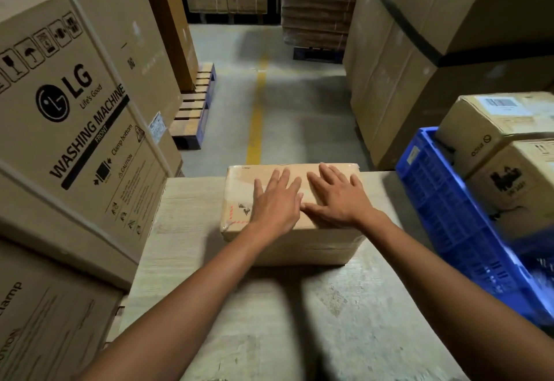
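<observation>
A taped brown cardboard box (239,183) lies at the far end of a pale wooden table (269,305). Both of my hands lie flat on its top, side by side, fingers straight and spread. My left hand (277,202) presses the middle of the lid. My right hand (337,196) presses just to its right, with its thumb reaching toward my left hand. The box has a red dashed mark and a small black print near its front left corner.
Big washing machine cartons (75,117) stand stacked tight against the table's left side. A blue plastic crate (449,218) holding smaller cartons (491,129) stands at the right. Beyond the table a concrete aisle with a yellow line (256,120) runs between tall cartons and a pallet (195,108).
</observation>
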The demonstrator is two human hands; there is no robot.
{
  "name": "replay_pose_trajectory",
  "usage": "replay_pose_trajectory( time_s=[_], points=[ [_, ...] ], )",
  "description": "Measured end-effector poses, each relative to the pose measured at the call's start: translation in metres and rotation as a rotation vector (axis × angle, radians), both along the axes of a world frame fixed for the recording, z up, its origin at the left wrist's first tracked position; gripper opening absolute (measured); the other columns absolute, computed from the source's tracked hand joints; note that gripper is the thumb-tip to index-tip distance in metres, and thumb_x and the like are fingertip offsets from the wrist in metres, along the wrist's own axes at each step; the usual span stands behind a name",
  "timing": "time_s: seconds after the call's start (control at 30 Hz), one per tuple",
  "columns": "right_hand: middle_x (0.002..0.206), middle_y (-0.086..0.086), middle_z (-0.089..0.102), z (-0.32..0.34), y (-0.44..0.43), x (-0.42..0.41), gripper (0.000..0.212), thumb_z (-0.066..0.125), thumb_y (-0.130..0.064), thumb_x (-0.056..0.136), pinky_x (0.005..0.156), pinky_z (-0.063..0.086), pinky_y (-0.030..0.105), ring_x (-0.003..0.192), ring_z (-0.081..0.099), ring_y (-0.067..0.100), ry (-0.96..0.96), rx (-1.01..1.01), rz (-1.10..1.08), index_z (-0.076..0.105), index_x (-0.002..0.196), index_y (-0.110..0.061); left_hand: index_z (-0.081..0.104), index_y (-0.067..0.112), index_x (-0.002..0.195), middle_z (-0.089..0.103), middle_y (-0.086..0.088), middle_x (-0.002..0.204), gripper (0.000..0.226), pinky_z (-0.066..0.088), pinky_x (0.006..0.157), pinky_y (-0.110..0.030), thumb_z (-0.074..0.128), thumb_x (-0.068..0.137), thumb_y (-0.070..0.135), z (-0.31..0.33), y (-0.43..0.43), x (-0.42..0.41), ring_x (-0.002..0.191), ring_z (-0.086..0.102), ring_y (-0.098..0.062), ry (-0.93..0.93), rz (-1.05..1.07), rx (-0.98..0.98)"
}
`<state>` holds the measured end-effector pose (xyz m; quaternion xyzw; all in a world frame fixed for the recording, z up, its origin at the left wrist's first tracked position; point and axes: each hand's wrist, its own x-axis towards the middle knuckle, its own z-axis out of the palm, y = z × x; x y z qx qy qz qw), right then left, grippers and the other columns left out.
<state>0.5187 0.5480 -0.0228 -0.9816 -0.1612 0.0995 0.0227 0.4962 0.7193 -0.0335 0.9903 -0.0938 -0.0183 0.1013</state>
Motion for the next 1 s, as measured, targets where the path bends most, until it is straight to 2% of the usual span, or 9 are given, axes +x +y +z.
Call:
replay_pose_trajectory(
  time_s=[0.1,0.2,0.27,0.33,0.47,0.6,0.73,0.83,1.0],
  points=[
    [0.170,0.002,-0.004,-0.002,-0.001,0.005,0.087,0.028,-0.080,0.090,0.122,0.005,0.058,0.156,-0.002,0.022,0.033,0.015,0.003,0.009,0.161,-0.033,0.032,0.026,0.154,0.017,-0.001,0.166,0.049,0.010,0.119,-0.062,0.028,0.106,0.036,-0.003,-0.002,0.005,0.154,0.008,-0.023,-0.001,0.005,-0.011],
    [0.167,0.004,0.016,0.008,0.007,0.011,0.082,0.039,-0.078,0.090,0.119,0.019,0.058,0.153,0.016,0.026,0.011,0.037,-0.017,0.028,0.157,-0.032,0.050,0.021,0.143,0.037,-0.006,0.157,0.044,0.022,0.116,-0.060,0.037,0.104,0.034,-0.004,0.008,0.008,0.148,0.028,-0.028,-0.057,-0.030,-0.066],
    [0.150,0.006,0.045,0.007,0.008,0.000,0.064,0.045,-0.070,0.092,0.107,0.038,0.050,0.137,0.040,0.027,-0.131,0.044,-0.056,0.053,0.140,-0.029,0.071,0.011,0.103,0.068,-0.012,0.113,0.028,0.051,0.091,-0.049,0.051,0.096,0.028,-0.007,0.012,0.000,0.109,0.062,-0.032,-0.329,-0.161,-0.187],
    [0.128,0.005,0.061,-0.007,0.010,-0.021,0.042,0.049,-0.054,0.097,0.089,0.046,0.041,0.114,0.054,0.027,-0.319,0.106,-0.123,0.069,0.118,-0.024,0.067,0.010,0.073,0.067,-0.007,0.075,0.023,0.050,0.060,-0.038,0.061,0.090,0.024,-0.014,0.013,-0.011,0.072,0.060,-0.025,-0.528,-0.275,-0.207],
    [0.102,0.010,0.065,-0.037,0.020,-0.049,0.039,0.039,-0.036,0.098,0.072,0.044,0.038,0.089,0.057,0.030,-0.541,0.262,-0.175,0.070,0.098,-0.013,0.068,0.010,0.067,0.067,-0.004,0.070,0.026,0.049,0.053,-0.037,0.067,0.088,0.026,-0.020,0.012,-0.011,0.065,0.059,-0.023,-0.519,-0.284,-0.166],
    [0.113,0.008,0.062,-0.029,0.016,-0.041,0.032,0.045,-0.040,0.101,0.082,0.043,0.040,0.099,0.055,0.027,-0.448,0.171,-0.148,0.068,0.108,-0.019,0.068,0.011,0.074,0.069,-0.006,0.081,0.021,0.052,0.064,-0.040,0.070,0.088,0.027,-0.019,0.015,-0.011,0.077,0.063,-0.026,-0.504,-0.285,-0.178],
    [0.146,0.012,0.042,-0.020,-0.002,-0.041,0.060,0.045,-0.073,0.089,0.104,0.034,0.054,0.134,0.038,0.034,-0.313,0.159,-0.357,0.054,0.128,-0.028,0.058,0.020,0.131,0.043,-0.013,0.151,0.053,0.025,0.112,-0.057,0.055,0.093,0.056,-0.012,0.025,-0.009,0.142,0.033,-0.036,-0.223,0.158,-0.038],
    [0.159,0.016,0.025,-0.012,-0.008,-0.033,0.099,0.058,-0.085,0.073,0.102,0.043,0.056,0.136,0.037,0.043,-0.088,0.352,-0.563,0.033,0.147,-0.024,0.032,0.019,0.149,0.016,-0.015,0.161,0.075,0.023,0.112,-0.061,0.050,0.092,0.064,0.000,0.043,-0.002,0.145,0.022,-0.041,-0.004,0.483,-0.186],
    [0.151,0.012,0.037,-0.011,-0.012,-0.031,0.108,0.076,-0.072,0.068,0.101,0.047,0.054,0.132,0.045,0.038,-0.079,0.547,-0.651,0.028,0.154,-0.028,0.020,0.022,0.156,0.030,-0.017,0.153,0.082,0.038,0.105,-0.052,0.057,0.092,0.058,0.015,0.057,0.013,0.136,0.036,-0.043,0.107,0.647,-0.564]
  ],
)
